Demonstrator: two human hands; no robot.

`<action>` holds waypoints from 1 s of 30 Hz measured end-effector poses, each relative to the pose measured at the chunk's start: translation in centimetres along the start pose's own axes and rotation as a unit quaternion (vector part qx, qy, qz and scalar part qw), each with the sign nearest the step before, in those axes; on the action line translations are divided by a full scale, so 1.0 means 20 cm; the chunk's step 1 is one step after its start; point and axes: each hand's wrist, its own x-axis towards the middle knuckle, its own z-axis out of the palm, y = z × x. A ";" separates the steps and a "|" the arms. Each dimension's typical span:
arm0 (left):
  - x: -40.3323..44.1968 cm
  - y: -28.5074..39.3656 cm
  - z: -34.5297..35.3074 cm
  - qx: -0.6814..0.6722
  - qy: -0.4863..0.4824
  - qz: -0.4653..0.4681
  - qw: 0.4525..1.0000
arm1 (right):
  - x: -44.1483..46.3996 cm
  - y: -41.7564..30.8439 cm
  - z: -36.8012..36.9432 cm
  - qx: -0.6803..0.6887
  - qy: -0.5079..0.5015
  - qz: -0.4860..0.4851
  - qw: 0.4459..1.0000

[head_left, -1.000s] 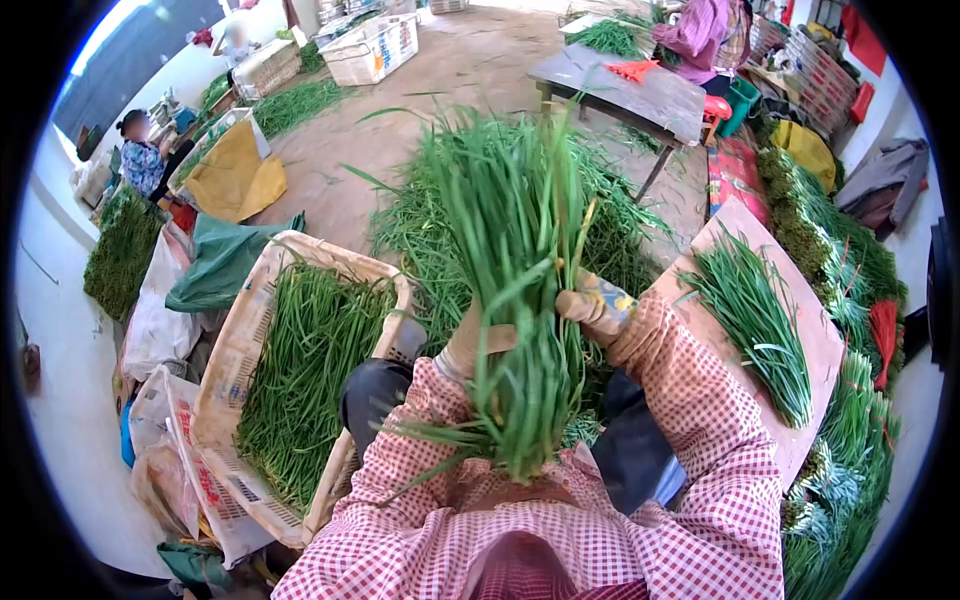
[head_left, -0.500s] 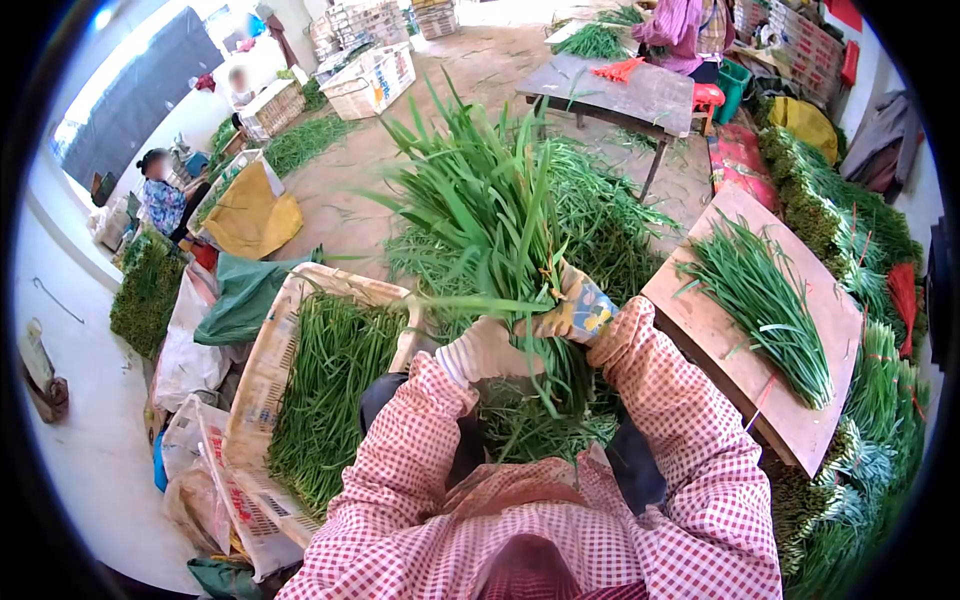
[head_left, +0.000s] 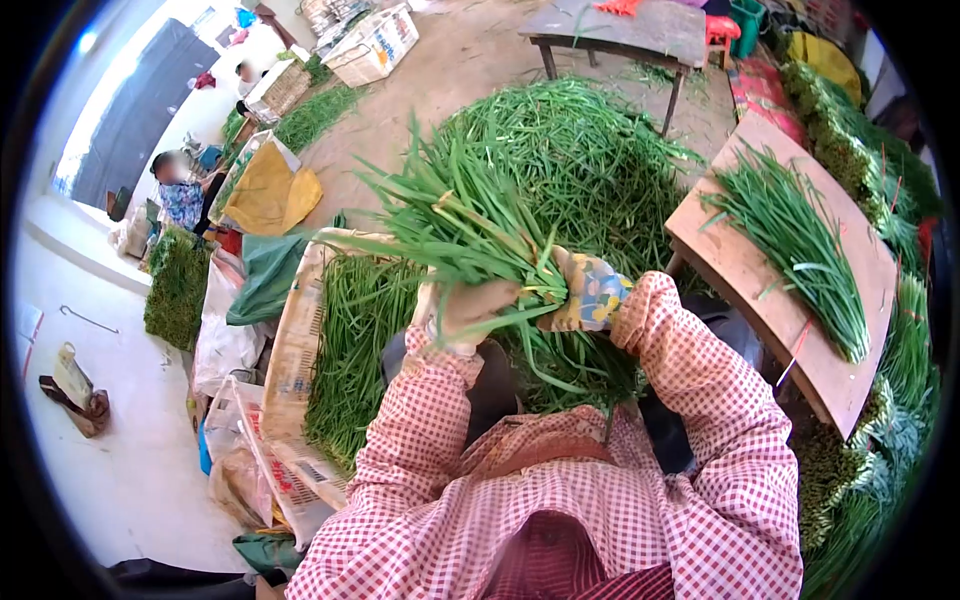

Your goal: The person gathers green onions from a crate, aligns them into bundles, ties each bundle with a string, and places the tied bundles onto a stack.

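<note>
A loose bunch of long green chives (head_left: 465,215) is gripped by my right hand (head_left: 588,292), which wears a glove with a blue and yellow pattern. Its leaves fan out up and to the left. My left hand (head_left: 478,308), in a pale glove, is against the near left side of the bunch; motion smears its fingers. Behind and below the bunch a large heap of cut chives (head_left: 610,150) covers the floor. To the right, a neat bunch of chives (head_left: 795,240) lies on a tilted board (head_left: 745,290).
A pale plastic crate (head_left: 285,385) full of chives stands at my left. Stacked bundles (head_left: 910,330) line the right wall. Further off are a low table (head_left: 620,35), a white crate (head_left: 375,50), a yellow sack (head_left: 270,190) and a seated person (head_left: 182,195) at far left.
The bunch has tipped from fairly upright toward the left, and its stalks now show more. My left hand has shifted upward against it. The view has tilted down and leftward.
</note>
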 end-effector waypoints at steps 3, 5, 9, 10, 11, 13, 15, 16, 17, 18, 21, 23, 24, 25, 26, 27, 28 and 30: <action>0.02 0.02 0.02 -0.073 -0.022 -0.021 0.997 | 0.00 -0.04 0.08 -0.265 0.014 -0.005 0.964; 0.02 0.03 0.05 -0.060 -0.015 0.017 0.998 | 0.03 0.05 0.07 -0.207 -0.006 -0.060 0.976; 0.05 0.09 0.13 -0.029 0.056 0.033 0.997 | 0.07 0.12 0.03 -0.104 -0.042 -0.099 0.989; 0.06 0.09 0.12 0.024 0.096 0.044 0.994 | 0.06 0.10 0.04 -0.086 -0.010 -0.119 0.989; 0.05 0.09 0.13 -0.024 0.113 -0.006 0.993 | 0.05 0.08 0.02 -0.078 0.006 -0.128 0.989; 0.06 0.14 0.17 -0.054 0.091 -0.003 0.994 | 0.04 0.02 -0.03 -0.160 0.056 -0.272 0.947; 0.08 0.17 0.16 -0.125 0.040 -0.038 0.991 | -0.05 -0.08 -0.09 -0.051 -0.007 -0.212 0.976; 0.08 0.16 0.16 -0.126 0.041 -0.036 0.990 | -0.10 -0.15 -0.12 0.003 -0.032 -0.177 0.984; 0.08 0.14 0.18 -0.093 0.096 0.016 0.991 | -0.07 -0.08 -0.12 -0.087 0.014 -0.211 0.974; 0.08 0.14 0.20 -0.059 0.149 0.065 0.985 | -0.07 -0.02 -0.12 -0.176 0.062 -0.242 0.952; 0.09 0.07 0.19 0.032 0.170 0.094 0.980 | -0.03 -0.14 0.05 -0.050 0.144 -0.264 0.952; 0.10 0.08 0.21 0.062 0.179 0.093 0.977 | 0.08 -0.02 0.04 -0.093 0.253 -0.310 0.912; 0.10 0.09 0.22 0.062 0.180 0.093 0.977 | 0.09 -0.02 0.04 -0.141 0.295 -0.347 0.879; 0.10 0.11 0.22 0.014 0.174 0.083 0.981 | 0.09 -0.02 0.06 -0.051 0.286 -0.332 0.898; 0.10 0.12 0.22 -0.033 0.168 0.073 0.983 | 0.08 -0.02 0.07 0.029 0.261 -0.321 0.910; 0.11 0.13 0.19 -0.040 0.156 0.077 0.984 | 0.06 -0.03 0.09 0.109 0.239 -0.308 0.914; 0.12 0.14 0.16 -0.040 0.157 0.078 0.984 | 0.06 -0.05 0.09 0.110 0.238 -0.309 0.914; 0.14 0.15 0.12 -0.045 0.184 0.071 0.979 | 0.04 -0.10 0.06 0.171 0.223 -0.332 0.900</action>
